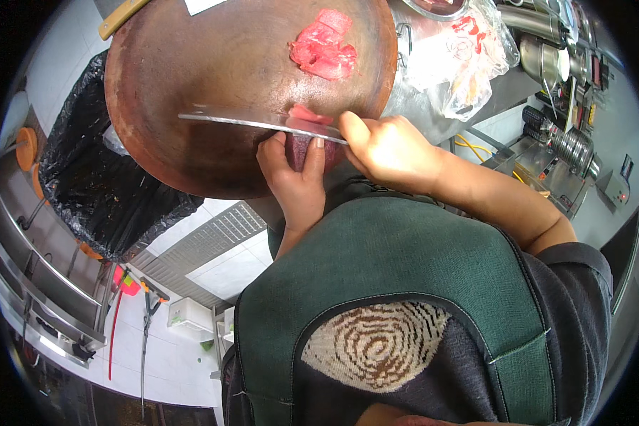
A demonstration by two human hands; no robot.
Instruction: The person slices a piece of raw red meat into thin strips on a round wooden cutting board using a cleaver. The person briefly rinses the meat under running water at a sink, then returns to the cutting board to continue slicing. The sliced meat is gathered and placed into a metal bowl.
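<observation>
On a round wooden chopping block (213, 64) lies a dark red piece of raw meat (300, 152), near the edge closest to me. My left hand (296, 173) grips this piece, thumb and fingers on either side of it. My right hand (391, 149) is closed around the handle end of a large knife (234, 122), whose blade runs leftward across the meat, just beyond my left fingertips. A thin pinkish slice (310, 115) shows on the far side of the blade. Farther up the block rests a small pile of red meat slices (325, 47). My right fingers hide the knife's handle.
A wooden handle (121, 18) juts over the block's upper left edge. Left of the block stands a bin lined with a black plastic bag (101, 186). Right of it, a steel counter (420, 101) bears a clear plastic bag (460, 58) and a metal bowl (442, 15).
</observation>
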